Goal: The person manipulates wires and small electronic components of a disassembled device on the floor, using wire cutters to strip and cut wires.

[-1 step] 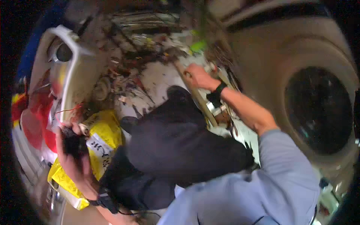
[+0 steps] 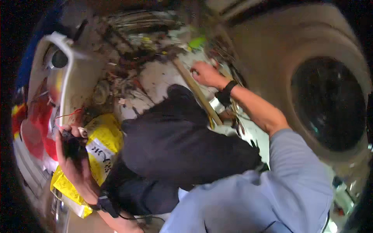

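The left hand (image 2: 74, 155) grips a small black object (image 2: 71, 144) over a yellow bag (image 2: 101, 143). The right hand (image 2: 206, 74) rests half-curled on a wooden stick (image 2: 196, 91); its grip is unclear.

Both arms spreading apart, left low, right reaching up and forward.
Left hand (image 2: 74, 155) is sitting at lower left, fingers curling closed around something small and dark, a dark band showing on its wrist, forearm running down toward the bottom edge. Right hand (image 2: 208, 74) is stretching out at upper centre, knuckles up, fingers bending downward, grip unclear; a black wristband is circling its wrist, forearm bare, light blue sleeve covering the upper arm.
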`<state>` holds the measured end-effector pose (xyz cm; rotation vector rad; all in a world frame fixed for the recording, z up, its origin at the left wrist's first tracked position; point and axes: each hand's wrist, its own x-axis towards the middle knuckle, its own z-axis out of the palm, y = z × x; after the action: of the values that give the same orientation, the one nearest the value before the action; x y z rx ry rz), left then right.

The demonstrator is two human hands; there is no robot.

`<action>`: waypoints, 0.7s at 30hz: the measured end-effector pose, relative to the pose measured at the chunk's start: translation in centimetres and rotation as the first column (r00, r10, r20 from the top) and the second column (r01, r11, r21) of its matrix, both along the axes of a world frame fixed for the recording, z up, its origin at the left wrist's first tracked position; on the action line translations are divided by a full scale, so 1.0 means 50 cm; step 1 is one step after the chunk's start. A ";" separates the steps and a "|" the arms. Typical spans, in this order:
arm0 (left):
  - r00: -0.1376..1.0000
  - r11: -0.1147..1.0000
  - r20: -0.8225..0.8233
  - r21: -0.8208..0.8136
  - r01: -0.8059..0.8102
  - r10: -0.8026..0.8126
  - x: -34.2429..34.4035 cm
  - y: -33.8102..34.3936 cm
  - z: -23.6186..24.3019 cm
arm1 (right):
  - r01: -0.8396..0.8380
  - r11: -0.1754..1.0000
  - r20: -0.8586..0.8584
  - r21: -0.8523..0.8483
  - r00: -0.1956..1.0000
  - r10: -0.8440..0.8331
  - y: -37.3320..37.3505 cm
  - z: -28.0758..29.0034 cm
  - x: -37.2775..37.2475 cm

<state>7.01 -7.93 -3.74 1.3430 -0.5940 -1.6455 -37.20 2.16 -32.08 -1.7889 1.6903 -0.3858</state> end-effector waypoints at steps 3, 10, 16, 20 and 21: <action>0.976 0.998 0.214 0.043 -0.055 0.045 -0.040 -0.003 -0.030 | 0.210 0.921 0.066 0.329 0.968 -0.244 0.151 0.064 -0.143; 0.973 0.969 0.127 0.181 0.169 -0.193 0.076 -0.027 -0.155 | 0.508 0.679 -0.073 0.529 0.825 -0.560 0.652 0.085 -0.259; 0.936 0.943 0.183 0.202 0.264 -0.301 0.023 -0.009 -0.139 | 0.694 0.268 -0.108 0.668 0.446 -0.888 0.889 0.050 -0.197; 0.890 0.900 0.184 0.218 0.378 -0.418 -0.053 0.008 -0.124 | 0.666 0.572 0.198 0.480 0.552 -0.810 0.980 -0.040 -0.172; 0.873 0.887 0.202 0.235 0.397 -0.444 -0.057 0.013 -0.122 | 0.683 0.397 0.194 0.613 0.357 -0.914 0.956 -0.029 -0.153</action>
<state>4.14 -7.27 -9.81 1.6620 -0.9599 -1.9304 -44.86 49.97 -33.52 -0.2617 1.9398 -0.7594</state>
